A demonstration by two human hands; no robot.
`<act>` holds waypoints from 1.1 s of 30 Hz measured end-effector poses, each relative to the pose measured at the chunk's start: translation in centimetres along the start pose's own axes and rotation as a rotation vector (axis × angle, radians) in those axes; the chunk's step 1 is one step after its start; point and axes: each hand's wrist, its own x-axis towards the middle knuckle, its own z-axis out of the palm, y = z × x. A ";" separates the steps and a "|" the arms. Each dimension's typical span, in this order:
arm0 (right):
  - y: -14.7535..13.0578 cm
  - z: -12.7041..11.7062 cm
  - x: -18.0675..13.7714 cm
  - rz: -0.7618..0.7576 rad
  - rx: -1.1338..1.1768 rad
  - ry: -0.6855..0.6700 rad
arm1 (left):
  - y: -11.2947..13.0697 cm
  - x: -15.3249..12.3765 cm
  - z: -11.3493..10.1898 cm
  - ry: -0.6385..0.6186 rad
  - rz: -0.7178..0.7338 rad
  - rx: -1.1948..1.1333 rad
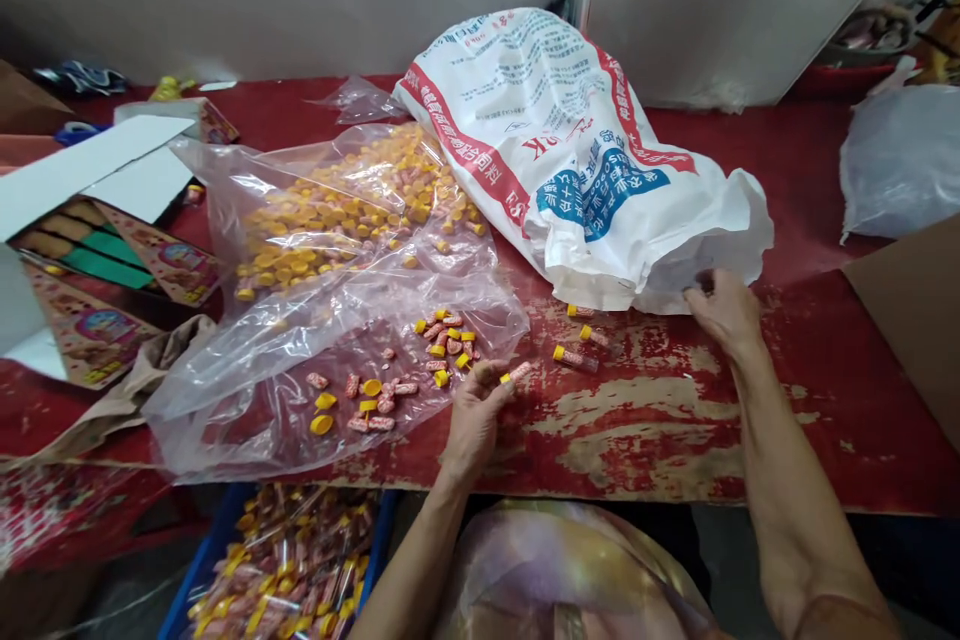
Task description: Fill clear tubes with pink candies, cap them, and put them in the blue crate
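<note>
My left hand point(476, 410) rests on the worn red table point(675, 420), fingers closed on a small clear tube with a yellow cap point(516, 373). It sits at the edge of a clear plastic sheet point(300, 380) strewn with pink-filled tubes and loose yellow caps point(375, 400). My right hand point(724, 308) reaches to the open mouth of a big white woven sack point(570, 150) and pinches its edge. A few capped tubes point(576, 356) lie on the table between my hands.
A clear bag of yellow caps point(337, 210) lies behind the sheet. Open printed cartons point(97, 260) stand at the left. A blue crate of filled tubes point(285, 560) sits below the table edge. A plastic bag point(900, 160) and cardboard point(915, 310) are at the right.
</note>
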 end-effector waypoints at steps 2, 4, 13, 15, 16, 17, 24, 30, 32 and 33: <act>-0.5 0.0 -3.1 0.056 0.442 0.024 | -0.8 -0.1 0.9 -0.010 -0.037 -0.065; -1.7 0.7 -7.0 0.031 0.842 -0.114 | -1.2 -0.4 1.8 -0.045 -0.102 -0.099; -8.4 4.4 -16.0 -0.134 1.004 -0.539 | -3.2 -2.0 4.2 -0.089 -0.135 -0.143; -8.7 4.5 -15.9 -0.255 0.865 -0.513 | -3.6 -2.4 4.2 -0.053 -0.093 -0.117; -8.8 4.5 -15.8 -0.338 0.784 -0.490 | -3.8 -2.6 4.1 -0.053 -0.075 -0.097; -8.9 4.5 -15.8 -0.425 0.712 -0.466 | -3.9 -2.8 4.1 -0.061 -0.060 -0.079; -9.4 3.6 -15.7 -0.733 0.388 -0.409 | -2.7 -3.1 3.7 -0.252 0.106 0.394; -10.0 6.1 -15.2 -0.940 0.142 -0.313 | 1.6 -1.3 -0.6 0.028 0.467 0.874; -10.4 6.9 -15.3 -0.961 0.155 -0.297 | 3.5 0.1 -3.2 0.224 0.548 0.936; -10.5 7.1 -15.3 -0.964 0.163 -0.296 | 4.4 1.0 -4.6 0.312 0.574 0.980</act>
